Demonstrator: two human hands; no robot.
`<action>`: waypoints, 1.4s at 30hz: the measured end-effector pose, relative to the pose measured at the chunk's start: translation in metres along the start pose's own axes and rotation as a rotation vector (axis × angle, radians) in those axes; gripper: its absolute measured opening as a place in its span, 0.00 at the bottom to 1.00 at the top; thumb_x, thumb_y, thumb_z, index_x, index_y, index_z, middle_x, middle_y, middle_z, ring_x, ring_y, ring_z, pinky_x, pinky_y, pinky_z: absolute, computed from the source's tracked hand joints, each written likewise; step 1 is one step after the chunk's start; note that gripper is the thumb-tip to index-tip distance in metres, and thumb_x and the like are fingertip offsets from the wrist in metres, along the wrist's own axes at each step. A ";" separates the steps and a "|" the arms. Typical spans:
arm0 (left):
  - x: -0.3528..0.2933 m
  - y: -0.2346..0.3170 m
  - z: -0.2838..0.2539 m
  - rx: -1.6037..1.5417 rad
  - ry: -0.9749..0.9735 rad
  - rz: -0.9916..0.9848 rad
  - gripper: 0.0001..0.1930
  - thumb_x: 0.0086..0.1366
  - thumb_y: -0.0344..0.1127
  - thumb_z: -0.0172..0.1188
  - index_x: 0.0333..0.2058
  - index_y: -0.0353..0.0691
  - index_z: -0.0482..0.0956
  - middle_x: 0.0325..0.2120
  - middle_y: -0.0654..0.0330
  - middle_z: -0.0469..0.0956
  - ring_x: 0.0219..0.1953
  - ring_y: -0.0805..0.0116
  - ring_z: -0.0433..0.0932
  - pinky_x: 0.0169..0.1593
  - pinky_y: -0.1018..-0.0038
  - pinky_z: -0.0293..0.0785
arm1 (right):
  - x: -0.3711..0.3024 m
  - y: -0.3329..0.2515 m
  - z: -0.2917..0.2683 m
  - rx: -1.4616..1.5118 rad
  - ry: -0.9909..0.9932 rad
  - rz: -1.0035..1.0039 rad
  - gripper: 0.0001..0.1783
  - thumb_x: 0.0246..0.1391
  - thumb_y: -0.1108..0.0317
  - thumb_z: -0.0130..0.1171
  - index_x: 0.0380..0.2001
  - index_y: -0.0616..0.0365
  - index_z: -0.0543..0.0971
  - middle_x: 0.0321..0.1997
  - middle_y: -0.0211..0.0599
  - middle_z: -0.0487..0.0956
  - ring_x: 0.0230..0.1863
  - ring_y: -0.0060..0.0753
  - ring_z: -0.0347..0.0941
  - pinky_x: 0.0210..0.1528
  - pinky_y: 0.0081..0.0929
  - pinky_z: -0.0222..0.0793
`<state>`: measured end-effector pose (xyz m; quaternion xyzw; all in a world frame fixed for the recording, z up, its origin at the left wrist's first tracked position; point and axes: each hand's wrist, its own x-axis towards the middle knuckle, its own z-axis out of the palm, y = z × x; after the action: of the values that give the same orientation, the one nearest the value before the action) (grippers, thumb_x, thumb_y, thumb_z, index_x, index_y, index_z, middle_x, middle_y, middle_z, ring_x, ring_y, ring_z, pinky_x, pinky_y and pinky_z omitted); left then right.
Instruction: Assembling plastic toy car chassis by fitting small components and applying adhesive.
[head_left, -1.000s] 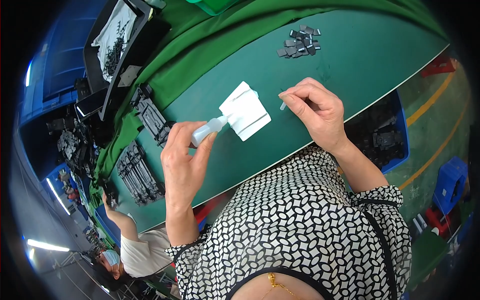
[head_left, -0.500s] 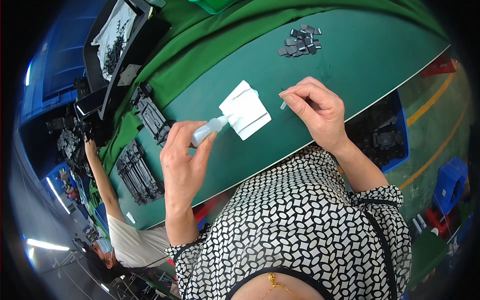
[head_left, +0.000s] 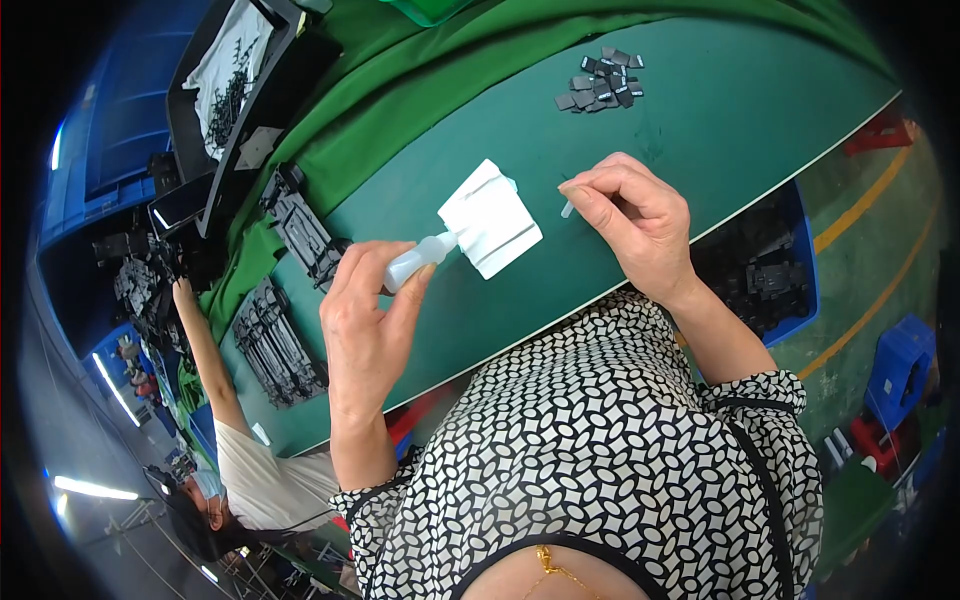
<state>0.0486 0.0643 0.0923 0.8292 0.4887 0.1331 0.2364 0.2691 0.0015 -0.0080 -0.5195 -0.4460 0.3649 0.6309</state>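
Observation:
My left hand (head_left: 362,325) grips a small translucent squeeze bottle (head_left: 418,262) between thumb and fingers. The bottle lies tilted, its nozzle pointing right at the near left edge of a folded white cloth or paper pad (head_left: 497,222); whether the tip touches it I cannot tell. Creases run across the pad, which lies on the green table (head_left: 400,185). To the pad's right, my right hand (head_left: 640,228) is raised with thumb and forefinger pinched. A small translucent piece (head_left: 567,210), perhaps a cap, pokes out below those fingertips; the rest of it is hidden.
Several small dark flat pieces (head_left: 604,82) lie heaped at the far side. Black plastic assemblies (head_left: 275,345) sit on the left. A co-worker's arm (head_left: 208,355) reaches toward black parts in a blue bin at the far left. Another blue bin (head_left: 808,265) stands beyond the right table edge.
My hands, the bottle and the pad stay practically in place. The co-worker at the left has shifted slightly, head lower than before.

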 end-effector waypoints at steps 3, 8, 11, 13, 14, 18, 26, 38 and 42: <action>-0.001 0.000 0.000 -0.004 0.006 0.003 0.11 0.53 0.27 0.65 0.35 0.32 0.77 0.29 0.56 0.75 0.24 0.68 0.73 0.26 0.75 0.69 | -0.001 -0.001 0.001 0.000 -0.002 0.007 0.03 0.50 0.75 0.61 0.28 0.63 0.80 0.26 0.29 0.74 0.23 0.14 0.66 0.23 0.13 0.61; -0.001 -0.006 0.002 -0.007 0.006 -0.004 0.11 0.53 0.27 0.65 0.36 0.33 0.77 0.28 0.57 0.75 0.24 0.69 0.72 0.27 0.76 0.69 | -0.001 -0.002 0.000 0.007 0.003 0.007 0.03 0.50 0.75 0.61 0.28 0.63 0.80 0.26 0.29 0.74 0.23 0.14 0.66 0.23 0.13 0.61; -0.003 -0.008 0.001 -0.075 0.012 -0.074 0.12 0.53 0.27 0.65 0.37 0.33 0.77 0.28 0.58 0.74 0.25 0.71 0.72 0.29 0.76 0.69 | -0.002 -0.001 -0.002 0.003 -0.057 0.015 0.03 0.53 0.78 0.57 0.31 0.65 0.79 0.29 0.30 0.74 0.28 0.16 0.64 0.27 0.13 0.59; -0.006 -0.016 0.001 -0.139 -0.014 -0.121 0.13 0.53 0.27 0.65 0.38 0.34 0.77 0.27 0.59 0.73 0.26 0.73 0.71 0.30 0.78 0.68 | -0.001 -0.001 -0.003 -0.022 -0.055 0.006 0.03 0.53 0.78 0.57 0.32 0.65 0.79 0.30 0.30 0.74 0.28 0.16 0.64 0.27 0.13 0.59; -0.007 -0.019 0.001 -0.140 -0.008 -0.123 0.13 0.53 0.27 0.65 0.38 0.34 0.77 0.27 0.59 0.73 0.26 0.73 0.71 0.30 0.78 0.68 | -0.001 -0.001 -0.003 -0.021 -0.061 0.003 0.03 0.53 0.78 0.57 0.32 0.65 0.79 0.30 0.30 0.74 0.28 0.16 0.64 0.27 0.13 0.59; -0.014 -0.033 0.005 -0.413 0.002 -0.272 0.13 0.56 0.28 0.64 0.40 0.33 0.76 0.28 0.63 0.74 0.28 0.77 0.71 0.32 0.82 0.67 | 0.000 -0.002 0.000 -0.015 -0.032 0.002 0.03 0.53 0.76 0.59 0.30 0.65 0.79 0.28 0.29 0.74 0.26 0.15 0.65 0.26 0.14 0.60; -0.027 -0.046 0.015 -1.089 0.054 -0.402 0.15 0.59 0.30 0.62 0.44 0.32 0.74 0.35 0.60 0.77 0.33 0.76 0.74 0.38 0.81 0.71 | 0.003 -0.022 0.011 0.239 -0.015 0.137 0.06 0.54 0.76 0.57 0.34 0.66 0.80 0.29 0.28 0.76 0.24 0.13 0.63 0.24 0.11 0.57; -0.032 -0.050 0.033 -1.608 -0.012 -0.377 0.15 0.61 0.29 0.59 0.45 0.33 0.72 0.34 0.57 0.77 0.31 0.71 0.75 0.37 0.77 0.73 | 0.021 -0.044 0.044 0.484 -0.153 0.250 0.07 0.55 0.74 0.57 0.37 0.65 0.80 0.33 0.32 0.79 0.30 0.14 0.68 0.30 0.11 0.63; -0.032 -0.049 0.034 -1.632 -0.040 -0.364 0.14 0.61 0.29 0.59 0.45 0.33 0.72 0.34 0.57 0.77 0.31 0.72 0.75 0.37 0.77 0.73 | 0.022 -0.047 0.048 0.444 -0.195 0.192 0.07 0.55 0.75 0.57 0.36 0.65 0.81 0.36 0.32 0.77 0.34 0.16 0.70 0.34 0.12 0.66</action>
<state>0.0114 0.0481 0.0382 0.3079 0.3610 0.3903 0.7890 0.2313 0.0281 0.0450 -0.3705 -0.3625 0.5605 0.6459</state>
